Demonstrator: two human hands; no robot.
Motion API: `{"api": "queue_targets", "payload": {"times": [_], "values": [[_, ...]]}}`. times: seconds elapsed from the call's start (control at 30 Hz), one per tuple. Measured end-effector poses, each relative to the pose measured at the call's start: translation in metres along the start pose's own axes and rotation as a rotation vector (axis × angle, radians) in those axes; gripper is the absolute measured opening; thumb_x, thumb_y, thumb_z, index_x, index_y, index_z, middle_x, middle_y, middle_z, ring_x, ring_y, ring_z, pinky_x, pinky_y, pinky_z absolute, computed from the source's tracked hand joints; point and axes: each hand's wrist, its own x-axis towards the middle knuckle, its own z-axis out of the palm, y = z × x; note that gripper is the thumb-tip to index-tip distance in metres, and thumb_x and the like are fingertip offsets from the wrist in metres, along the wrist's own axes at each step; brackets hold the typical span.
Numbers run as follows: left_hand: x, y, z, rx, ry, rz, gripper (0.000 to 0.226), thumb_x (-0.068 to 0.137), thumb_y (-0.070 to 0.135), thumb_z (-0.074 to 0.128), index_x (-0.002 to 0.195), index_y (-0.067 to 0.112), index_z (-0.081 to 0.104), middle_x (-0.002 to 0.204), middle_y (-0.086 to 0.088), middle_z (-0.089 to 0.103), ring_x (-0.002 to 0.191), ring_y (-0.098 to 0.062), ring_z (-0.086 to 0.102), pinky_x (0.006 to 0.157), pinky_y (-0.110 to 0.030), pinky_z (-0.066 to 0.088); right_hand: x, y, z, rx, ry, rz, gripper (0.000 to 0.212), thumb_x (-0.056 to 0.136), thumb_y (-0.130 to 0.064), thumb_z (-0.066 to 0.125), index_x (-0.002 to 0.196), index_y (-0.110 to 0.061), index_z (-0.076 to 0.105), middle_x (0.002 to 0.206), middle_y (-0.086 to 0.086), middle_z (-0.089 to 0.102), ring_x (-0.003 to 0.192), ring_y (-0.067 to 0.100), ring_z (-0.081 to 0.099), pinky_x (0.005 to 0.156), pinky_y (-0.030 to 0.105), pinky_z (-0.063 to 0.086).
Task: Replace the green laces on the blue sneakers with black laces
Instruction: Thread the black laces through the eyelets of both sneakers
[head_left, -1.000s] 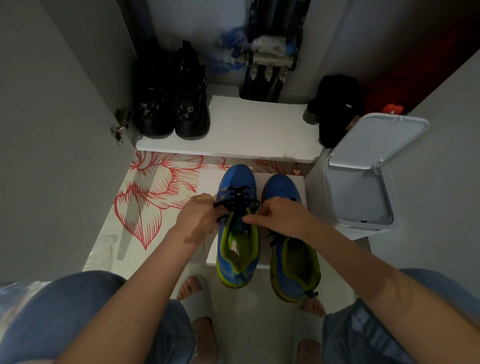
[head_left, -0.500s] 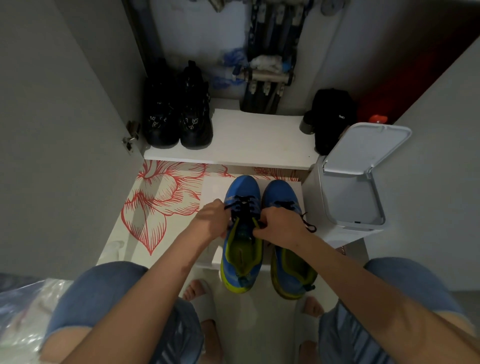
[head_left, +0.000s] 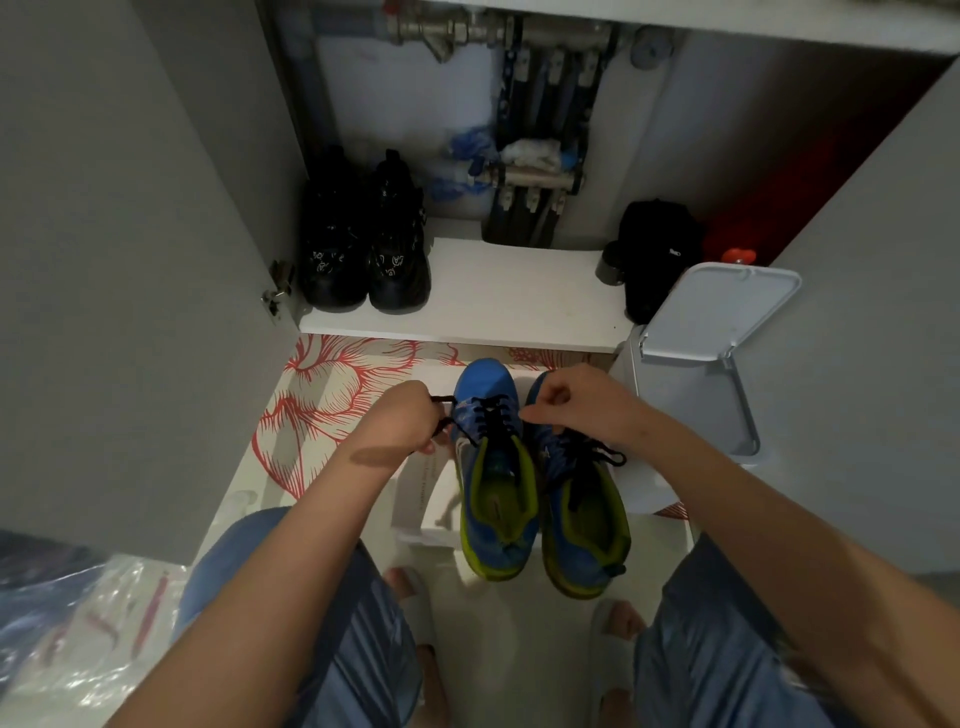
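Two blue sneakers with yellow-green lining stand side by side on a white box (head_left: 415, 499), toes pointing away from me. The left sneaker (head_left: 493, 467) carries a black lace (head_left: 491, 421) criss-crossed over its tongue. My left hand (head_left: 402, 421) grips one end of that lace at the shoe's left side. My right hand (head_left: 576, 402) pinches the other end at the right side, above the right sneaker (head_left: 582, 509), whose black lace (head_left: 605, 454) hangs loose. No green lace is visible.
A white bin with its lid raised (head_left: 711, 364) stands just right of the shoes. Behind them is a white shelf (head_left: 498, 296) with black boots (head_left: 363, 249) and a black bag (head_left: 654, 249). A floral mat (head_left: 322, 395) covers the floor; plastic wrap (head_left: 78, 623) lies lower left.
Both hands have moved apart, pulling the lace ends out to either side of the left sneaker. The camera has tilted up, showing more of the cupboard.
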Motion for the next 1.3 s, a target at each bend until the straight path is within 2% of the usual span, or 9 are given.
{"api": "queue_targets", "payload": {"times": [0.07,0.13,0.27,0.4,0.6,0.77,0.9,1.03,1.3], "values": [[-0.001,0.003,-0.003,-0.164,0.093,0.034,0.021,0.097,0.011,0.048,0.106,-0.001,0.063,0.096,-0.012,0.067,0.032,-0.004,0.047,0.039,-0.015,0.035,-0.002,-0.002,-0.005,-0.038,-0.013,0.016,0.026,0.079,-0.036,0.072,0.088,-0.012,0.065,0.079,-0.004,0.058,0.079,0.012,0.055,0.07,0.025,0.045],[-0.004,0.007,-0.008,-0.363,0.151,0.116,0.019,0.094,0.017,0.054,0.104,0.005,0.065,0.085,-0.003,0.068,0.044,-0.007,0.045,0.046,-0.018,0.033,-0.004,-0.009,-0.015,-0.07,-0.002,-0.002,0.027,0.08,-0.029,0.072,0.1,-0.012,0.066,0.081,-0.012,0.051,0.079,0.007,0.05,0.061,0.013,0.037],[-0.014,0.035,-0.024,-0.773,-0.052,0.169,0.015,0.095,0.021,0.053,0.094,0.011,0.063,0.064,0.008,0.059,0.047,-0.003,0.033,0.042,-0.013,0.025,-0.004,-0.036,-0.049,-0.137,0.064,-0.084,0.022,0.087,-0.008,0.058,0.106,-0.013,0.067,0.089,-0.003,0.055,0.08,0.006,0.053,0.061,0.01,0.039],[-0.015,0.064,-0.036,-0.813,0.058,0.258,0.029,0.102,0.022,0.036,0.085,0.016,0.059,0.065,0.006,0.05,0.053,-0.005,0.035,0.052,-0.018,0.028,-0.006,-0.07,-0.071,0.372,0.198,-0.202,0.021,0.088,0.001,0.058,0.102,-0.011,0.067,0.074,-0.001,0.059,0.059,-0.001,0.057,0.065,0.01,0.049],[-0.027,0.074,-0.028,-0.869,0.185,0.433,0.026,0.101,0.023,0.039,0.108,0.017,0.064,0.104,0.002,0.067,0.095,-0.007,0.061,0.09,-0.032,0.046,-0.006,-0.085,-0.048,1.002,0.358,-0.254,0.026,0.084,0.009,0.059,0.105,-0.006,0.061,0.087,0.008,0.065,0.078,0.018,0.068,0.08,0.026,0.056],[-0.031,0.071,-0.022,-1.068,0.332,0.457,0.025,0.1,0.018,0.042,0.115,0.02,0.062,0.117,0.001,0.061,0.112,-0.013,0.057,0.1,-0.038,0.044,-0.004,-0.088,-0.037,1.26,0.405,-0.273,0.031,0.079,0.01,0.063,0.104,-0.009,0.062,0.104,0.011,0.065,0.094,0.021,0.067,0.089,0.027,0.054],[-0.033,0.074,-0.022,-1.073,0.257,0.465,0.025,0.101,0.016,0.04,0.113,0.019,0.061,0.117,-0.001,0.066,0.107,-0.012,0.063,0.097,-0.033,0.046,-0.003,-0.094,-0.038,1.208,0.369,-0.293,0.039,0.077,0.01,0.066,0.111,-0.009,0.061,0.109,0.007,0.069,0.103,0.022,0.066,0.092,0.027,0.052],[-0.033,0.08,-0.023,-1.002,0.347,0.487,0.023,0.1,0.017,0.043,0.102,0.022,0.065,0.102,0.002,0.069,0.096,-0.007,0.065,0.09,-0.03,0.051,-0.003,-0.102,-0.042,1.0,0.397,-0.287,0.027,0.078,0.002,0.069,0.096,-0.018,0.068,0.101,0.013,0.071,0.099,0.022,0.068,0.097,0.034,0.05],[-0.032,0.077,-0.018,-1.057,0.3,0.549,0.025,0.099,0.017,0.045,0.112,0.025,0.064,0.102,0.016,0.066,0.112,-0.01,0.057,0.1,-0.038,0.042,0.005,-0.107,-0.032,0.791,0.458,-0.216,0.007,0.086,-0.005,0.064,0.089,-0.011,0.063,0.079,-0.001,0.065,0.077,0.005,0.062,0.074,0.013,0.051]]}}
